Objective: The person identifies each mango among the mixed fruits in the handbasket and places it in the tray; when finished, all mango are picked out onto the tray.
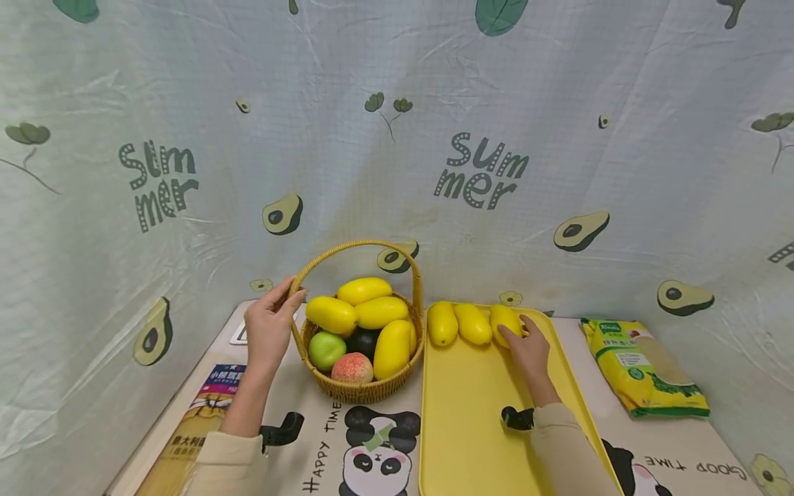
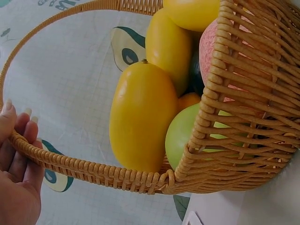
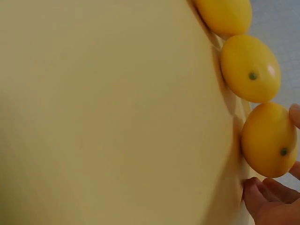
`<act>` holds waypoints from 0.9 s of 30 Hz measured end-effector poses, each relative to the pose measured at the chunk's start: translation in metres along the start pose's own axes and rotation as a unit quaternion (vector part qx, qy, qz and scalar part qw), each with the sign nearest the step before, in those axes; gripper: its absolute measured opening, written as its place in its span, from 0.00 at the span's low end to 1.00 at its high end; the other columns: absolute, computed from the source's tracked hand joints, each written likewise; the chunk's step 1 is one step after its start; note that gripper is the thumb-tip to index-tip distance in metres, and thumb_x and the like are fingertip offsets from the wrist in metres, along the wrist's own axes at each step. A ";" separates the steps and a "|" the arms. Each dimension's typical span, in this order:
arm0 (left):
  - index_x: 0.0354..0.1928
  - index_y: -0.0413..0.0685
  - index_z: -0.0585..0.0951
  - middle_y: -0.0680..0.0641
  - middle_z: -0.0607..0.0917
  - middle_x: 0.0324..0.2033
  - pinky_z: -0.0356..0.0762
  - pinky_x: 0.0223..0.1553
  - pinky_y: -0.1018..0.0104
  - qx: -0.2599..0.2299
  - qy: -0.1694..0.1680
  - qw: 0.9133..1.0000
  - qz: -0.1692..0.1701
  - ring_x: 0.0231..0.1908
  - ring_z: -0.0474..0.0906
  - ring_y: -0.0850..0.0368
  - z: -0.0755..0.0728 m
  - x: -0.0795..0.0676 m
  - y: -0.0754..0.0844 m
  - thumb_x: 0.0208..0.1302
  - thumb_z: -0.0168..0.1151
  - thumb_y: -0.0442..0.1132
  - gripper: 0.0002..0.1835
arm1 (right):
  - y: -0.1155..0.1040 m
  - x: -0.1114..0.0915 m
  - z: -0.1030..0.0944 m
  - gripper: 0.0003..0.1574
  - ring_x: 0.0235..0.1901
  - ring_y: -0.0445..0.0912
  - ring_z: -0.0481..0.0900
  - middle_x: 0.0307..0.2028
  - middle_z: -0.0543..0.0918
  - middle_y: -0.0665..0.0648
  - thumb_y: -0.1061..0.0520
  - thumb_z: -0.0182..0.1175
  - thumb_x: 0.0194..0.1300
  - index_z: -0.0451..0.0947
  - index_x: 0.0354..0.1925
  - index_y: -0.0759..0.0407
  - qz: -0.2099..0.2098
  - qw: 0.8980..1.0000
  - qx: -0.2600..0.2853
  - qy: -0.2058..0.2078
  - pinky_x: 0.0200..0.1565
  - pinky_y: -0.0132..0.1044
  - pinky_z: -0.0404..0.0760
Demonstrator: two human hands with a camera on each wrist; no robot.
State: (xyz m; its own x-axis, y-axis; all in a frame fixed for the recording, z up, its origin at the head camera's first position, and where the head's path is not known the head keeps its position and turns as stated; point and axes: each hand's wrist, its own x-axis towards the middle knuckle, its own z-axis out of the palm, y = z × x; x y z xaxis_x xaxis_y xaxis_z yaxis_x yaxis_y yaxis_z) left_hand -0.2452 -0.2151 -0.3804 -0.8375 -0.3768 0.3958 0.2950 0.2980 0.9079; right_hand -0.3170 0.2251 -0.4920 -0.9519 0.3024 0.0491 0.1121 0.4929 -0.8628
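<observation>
The left hand (image 1: 271, 318) is gripping the handle (image 1: 360, 243) of a basket (image 1: 360, 393) standing near the tabletop's (image 1: 291, 393) far edge, carrying mangoes (image 1: 331, 315), an apple (image 1: 327, 351) and a peach (image 1: 352, 368). Three more mangoes are lying along the tray's (image 1: 468, 420) far edge, the right hand (image 1: 529, 348) holding the rightmost mango (image 1: 504, 319). A pack (image 1: 186, 441) is lying along the tabletop's left edge, a bag (image 1: 645, 365) near the right edge.
</observation>
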 end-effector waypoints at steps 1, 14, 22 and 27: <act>0.63 0.53 0.80 0.40 0.86 0.52 0.78 0.47 0.86 -0.001 -0.001 1.000 -0.001 0.42 0.80 0.79 0.000 0.000 -0.001 0.68 0.64 0.45 0.22 | 0.000 -0.001 0.000 0.46 0.65 0.64 0.66 0.69 0.65 0.72 0.42 0.59 0.69 0.57 0.75 0.63 0.003 1.000 0.001 0.001 0.68 0.59 0.69; 0.64 0.50 0.79 0.41 0.86 0.53 0.77 0.47 0.86 -0.001 -0.002 1.000 -0.010 0.42 0.80 0.80 -0.002 -0.001 -0.004 0.69 0.63 0.44 0.23 | -0.003 -0.013 -0.001 0.46 0.69 0.64 0.62 0.72 0.61 0.70 0.42 0.59 0.69 0.58 0.75 0.61 -0.035 0.999 0.007 0.006 0.70 0.60 0.65; 0.63 0.52 0.79 0.41 0.86 0.52 0.78 0.47 0.86 -0.001 -0.001 1.000 -0.002 0.42 0.80 0.79 -0.002 -0.001 0.000 0.68 0.64 0.45 0.22 | -0.032 -0.025 0.009 0.38 0.73 0.60 0.59 0.72 0.64 0.64 0.50 0.64 0.67 0.66 0.71 0.58 -0.146 0.989 0.010 0.024 0.73 0.61 0.59; 0.63 0.53 0.80 0.42 0.87 0.51 0.77 0.48 0.86 0.003 -0.003 1.000 0.002 0.42 0.80 0.79 -0.001 0.000 0.000 0.68 0.64 0.47 0.22 | -0.062 -0.039 0.021 0.38 0.73 0.58 0.60 0.72 0.65 0.61 0.47 0.66 0.66 0.68 0.70 0.54 -0.186 0.982 0.012 -0.020 0.72 0.60 0.62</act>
State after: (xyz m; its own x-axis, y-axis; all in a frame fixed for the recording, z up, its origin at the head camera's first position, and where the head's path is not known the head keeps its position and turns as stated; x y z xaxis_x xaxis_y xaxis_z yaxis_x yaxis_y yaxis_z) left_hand -0.2450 -0.2163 -0.3802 -0.8394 -0.3705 0.3977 0.2950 0.3040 0.9059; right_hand -0.2924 0.1656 -0.4511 -0.9365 0.0716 0.3433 -0.2518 0.5442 -0.8003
